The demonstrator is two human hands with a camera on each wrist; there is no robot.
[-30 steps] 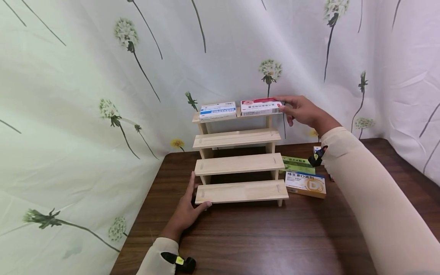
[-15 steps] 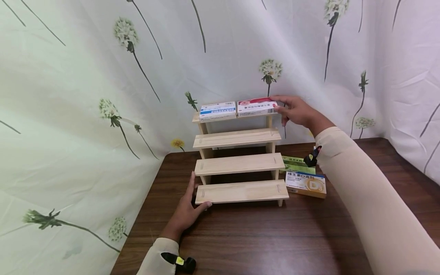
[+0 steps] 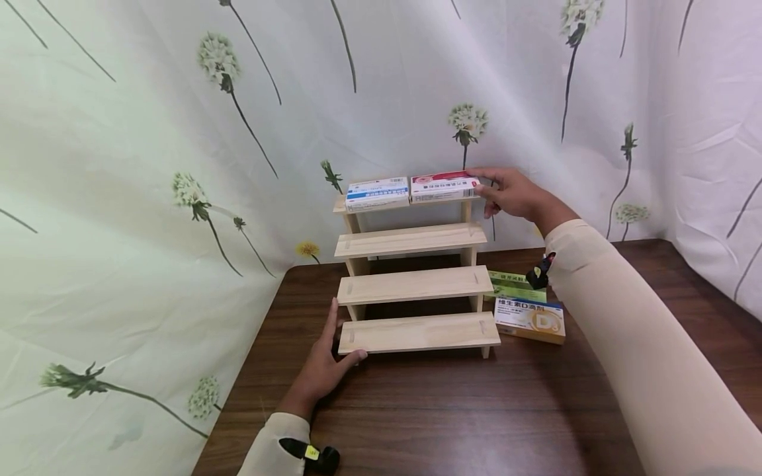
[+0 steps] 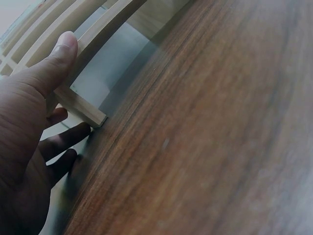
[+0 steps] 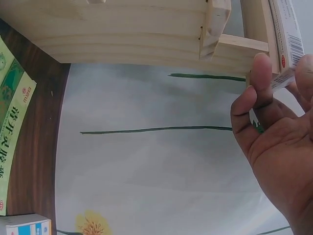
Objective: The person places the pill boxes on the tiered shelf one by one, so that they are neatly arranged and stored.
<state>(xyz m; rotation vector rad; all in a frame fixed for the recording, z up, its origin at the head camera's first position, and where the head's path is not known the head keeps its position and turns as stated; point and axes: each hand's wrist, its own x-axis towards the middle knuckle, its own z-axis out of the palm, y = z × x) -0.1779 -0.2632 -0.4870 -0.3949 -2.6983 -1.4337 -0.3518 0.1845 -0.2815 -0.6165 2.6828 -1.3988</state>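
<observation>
A pale wooden four-step stand (image 3: pixel 415 284) stands on the table. My left hand (image 3: pixel 321 363) grips the left end of its lowest step, thumb on the front edge and fingers along the side; in the left wrist view the thumb (image 4: pixel 61 54) lies against the wood. On the top step lies a red-and-white medicine box (image 3: pixel 443 188). My right hand (image 3: pixel 520 193) pinches this box's right end between thumb and index finger. To its left, close beside it, lies a blue-and-white medicine box (image 3: pixel 377 192). The right wrist view shows the held box's barcode end (image 5: pixel 289 41).
Right of the stand, on the dark wooden table (image 3: pixel 452 416), lie a vitamin D box (image 3: pixel 528 318) and a green medicine box (image 3: pixel 515 285) behind it. Another box (image 5: pixel 27 226) shows in the right wrist view's corner. A flower-printed white cloth (image 3: pixel 411 86) hangs behind the table.
My right hand has slid the red-and-white medicine box a little left, closing the gap to the blue-and-white one. In the last half second it stays put. My left hand has not moved.
</observation>
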